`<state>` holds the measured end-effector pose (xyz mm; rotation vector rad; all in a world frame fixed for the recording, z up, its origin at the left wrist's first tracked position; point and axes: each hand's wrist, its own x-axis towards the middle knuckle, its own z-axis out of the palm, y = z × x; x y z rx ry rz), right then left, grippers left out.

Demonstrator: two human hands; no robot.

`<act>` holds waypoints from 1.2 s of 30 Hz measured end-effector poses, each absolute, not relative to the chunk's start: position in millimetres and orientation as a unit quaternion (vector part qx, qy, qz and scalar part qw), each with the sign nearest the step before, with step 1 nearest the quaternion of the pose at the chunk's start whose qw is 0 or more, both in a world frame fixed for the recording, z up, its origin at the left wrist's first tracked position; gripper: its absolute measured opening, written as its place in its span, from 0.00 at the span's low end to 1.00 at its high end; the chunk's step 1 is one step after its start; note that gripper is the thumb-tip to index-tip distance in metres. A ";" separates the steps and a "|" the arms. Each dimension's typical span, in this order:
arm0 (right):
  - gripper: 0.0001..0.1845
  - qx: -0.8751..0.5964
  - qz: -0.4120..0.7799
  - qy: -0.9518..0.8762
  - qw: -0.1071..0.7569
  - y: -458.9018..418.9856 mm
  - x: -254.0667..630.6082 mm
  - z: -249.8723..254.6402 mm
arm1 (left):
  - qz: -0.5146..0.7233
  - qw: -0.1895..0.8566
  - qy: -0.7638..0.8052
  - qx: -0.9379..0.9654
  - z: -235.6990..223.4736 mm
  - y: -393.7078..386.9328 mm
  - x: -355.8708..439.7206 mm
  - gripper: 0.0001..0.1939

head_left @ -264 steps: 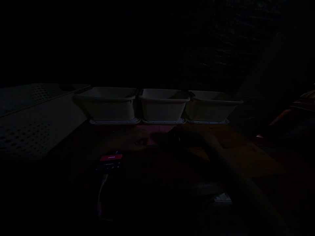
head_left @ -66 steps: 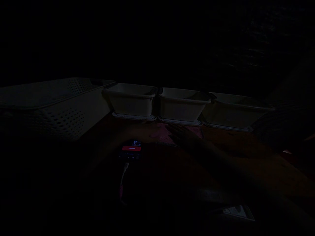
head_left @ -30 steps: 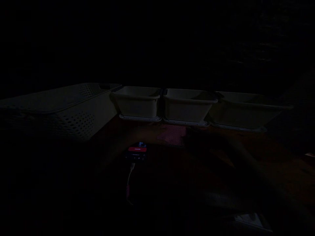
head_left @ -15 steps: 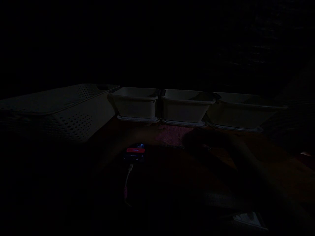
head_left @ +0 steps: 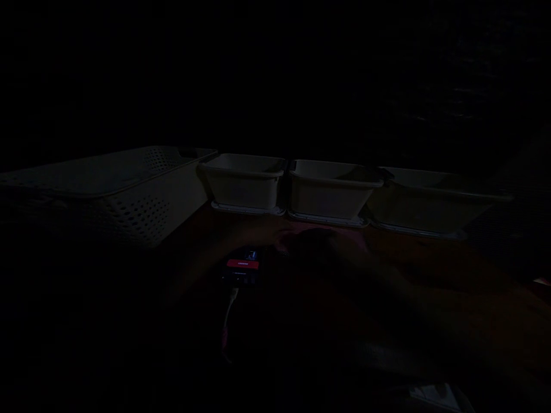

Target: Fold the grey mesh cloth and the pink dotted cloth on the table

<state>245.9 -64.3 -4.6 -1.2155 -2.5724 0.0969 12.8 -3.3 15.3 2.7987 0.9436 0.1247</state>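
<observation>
The scene is very dark. My left hand [head_left: 258,234] rests on the wooden table by the left edge of a pink cloth [head_left: 353,236]; its fingers are too dim to read. My right hand [head_left: 316,245] lies over the cloth, a dark shape whose fingers I cannot make out. A phone [head_left: 241,267] with a lit red bar lies just in front of my left hand, and a white cable [head_left: 229,310] runs from it toward me.
Three white tubs stand in a row behind the cloth: left [head_left: 243,183], middle [head_left: 331,192], right [head_left: 430,201]. A large white perforated basket [head_left: 107,195] fills the left. A pale flat object [head_left: 434,393] lies at the near right edge.
My right hand has moved left across the pink cloth, toward my left hand, and now covers most of it. My left hand and the phone have stayed put.
</observation>
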 end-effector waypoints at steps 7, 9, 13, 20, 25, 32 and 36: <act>0.31 -0.267 0.091 -0.951 0.125 -77.8 218.5 -16.6 | 0.039 0.088 0.323 0.941 7.0 7.7 10.7 0.20; 0.32 -0.277 0.106 -0.949 0.109 -77.5 220.4 -17.3 | 0.039 0.082 0.316 0.944 5.2 10.3 10.7 0.20; 0.34 -0.286 0.122 -0.948 0.076 -80.0 221.4 -12.4 | 0.047 0.079 0.311 0.946 6.1 9.0 11.4 0.20; 0.34 -0.299 0.140 -0.941 0.070 -82.1 220.9 -10.8 | 0.038 0.093 0.345 0.933 12.0 -0.9 15.4 0.20; 0.36 -0.297 0.154 -0.940 0.072 -77.0 223.1 -18.2 | 0.032 0.074 0.340 0.937 9.4 3.1 14.3 0.21; 0.36 -0.268 0.148 -0.947 0.095 -69.4 225.6 -28.5 | 0.059 0.093 0.302 0.947 -4.3 18.3 8.9 0.22; 0.37 -0.266 0.148 -0.947 0.102 -69.2 225.6 -28.9 | 0.074 0.120 0.296 0.945 -14.7 29.7 7.1 0.25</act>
